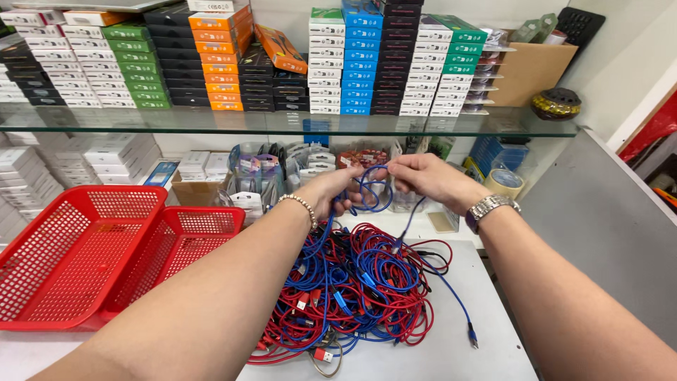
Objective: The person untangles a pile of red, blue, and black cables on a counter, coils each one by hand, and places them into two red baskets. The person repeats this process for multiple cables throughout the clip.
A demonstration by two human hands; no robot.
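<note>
**Both hands coil a blue cable above a cable pile**

Left hand (337,189), bead bracelet at the wrist, fingers curled narrow around loops of a blue cable (372,189). Right hand (423,176), metal watch at the wrist, pinches the same cable at the top of the loop, fingertips closed tight on it. Hands near each other, loop between them, held up over the table (451,353), in front of the glass shelf (282,121). From the right hand the cable hangs down, runs right of the pile, and its plug end lies on the table, near right.

Below the hands: tangled pile (352,289) of red and blue cables, some black, on the table centre. Left of the pile, two red baskets (92,254) side by side, the right one touching or just beside the pile; cannot tell which.

Far: glass shelf stacked with small boxes (211,56) in white, green, orange, black, blue. Under it more white boxes, bagged items. Tape roll (503,182) right of the right hand. Cardboard box (529,70) far right on the shelf.
</note>
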